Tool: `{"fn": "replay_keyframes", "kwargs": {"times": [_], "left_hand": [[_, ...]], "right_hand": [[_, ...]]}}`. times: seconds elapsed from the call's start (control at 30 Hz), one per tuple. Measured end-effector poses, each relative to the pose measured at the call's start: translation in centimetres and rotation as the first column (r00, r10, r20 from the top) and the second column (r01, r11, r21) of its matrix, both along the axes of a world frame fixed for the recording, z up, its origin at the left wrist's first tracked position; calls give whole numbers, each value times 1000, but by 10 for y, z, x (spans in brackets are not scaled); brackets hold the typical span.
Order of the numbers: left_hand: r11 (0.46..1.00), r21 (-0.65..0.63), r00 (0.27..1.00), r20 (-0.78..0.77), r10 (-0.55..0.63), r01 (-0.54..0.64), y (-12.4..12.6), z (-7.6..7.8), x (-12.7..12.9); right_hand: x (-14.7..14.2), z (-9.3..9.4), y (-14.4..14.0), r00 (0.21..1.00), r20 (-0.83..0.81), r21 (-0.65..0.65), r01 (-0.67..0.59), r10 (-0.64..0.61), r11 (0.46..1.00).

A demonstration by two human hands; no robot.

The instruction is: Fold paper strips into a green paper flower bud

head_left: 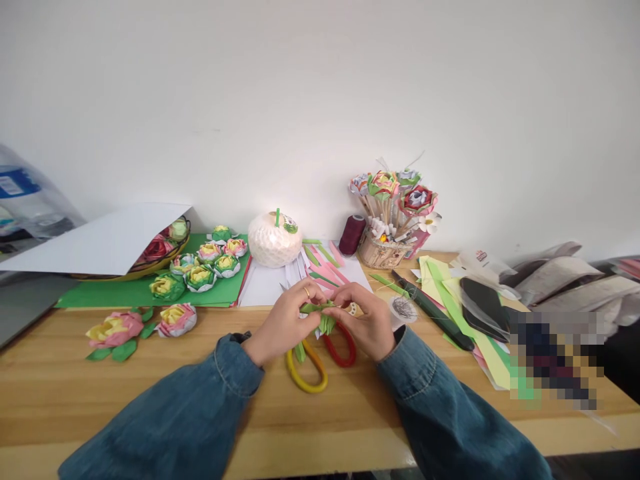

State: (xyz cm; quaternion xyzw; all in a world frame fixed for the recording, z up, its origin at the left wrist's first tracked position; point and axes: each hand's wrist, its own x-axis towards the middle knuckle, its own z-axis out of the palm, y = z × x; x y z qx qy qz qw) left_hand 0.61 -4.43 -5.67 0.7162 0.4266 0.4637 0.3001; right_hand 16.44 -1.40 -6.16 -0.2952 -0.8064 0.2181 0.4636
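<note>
Between my two hands I hold a small folded piece of light-green paper (314, 308). My left hand (286, 325), with a ring on one finger, pinches its left end. The thumb and fingertips of my right hand (367, 319) close on its right end. Just below, more green paper pieces (327, 325) lie over a pair of scissors with one yellow handle (308, 385) and one red handle (345, 357). The scissor blades are mostly hidden by my left hand. White, pink and green paper strips (327, 263) lie on white paper beyond my hands.
Several folded paper flowers (200, 279) sit on green sheets at the left, two more nearer me. A white foam-wrapped round object (275, 239), a maroon thread spool (352, 235) and a basket of paper flowers (384, 250) line the wall. A dark-green cutter (440, 319) and phone-like black object (483, 308) lie right.
</note>
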Motion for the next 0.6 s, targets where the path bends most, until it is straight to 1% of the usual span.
{"fn": "replay_keyframes", "kwargs": {"times": [0.07,0.13,0.2,0.27,0.33,0.4,0.5,0.6], "left_hand": [[998,-56,999,20,-29,30,2,-1,-1],[993,-107,997,70,-37,44,3,-1,-2],[986,-161,990,139,-23,45,5,0,-4],[972,-231,978,208,1,48,6,0,-5],[949,-309,959,282,22,69,7,1,-6],[921,-373,931,364,34,112,7,1,-6],[887,-430,889,455,50,171,6,2,-5],[869,-458,881,469,59,185,6,2,-5]], "right_hand": [[0,0,1,1000,-23,-118,-16,14,993],[-1,0,2,997,-74,-263,-56,38,963],[0,0,3,986,-143,-400,-138,87,906],[0,0,4,969,-201,-498,-225,141,838],[1,1,6,959,-225,-554,-270,170,788],[1,2,6,955,-230,-585,-288,185,758],[1,4,6,944,-258,-612,-325,207,721],[1,6,5,934,-289,-619,-349,209,704]]}}
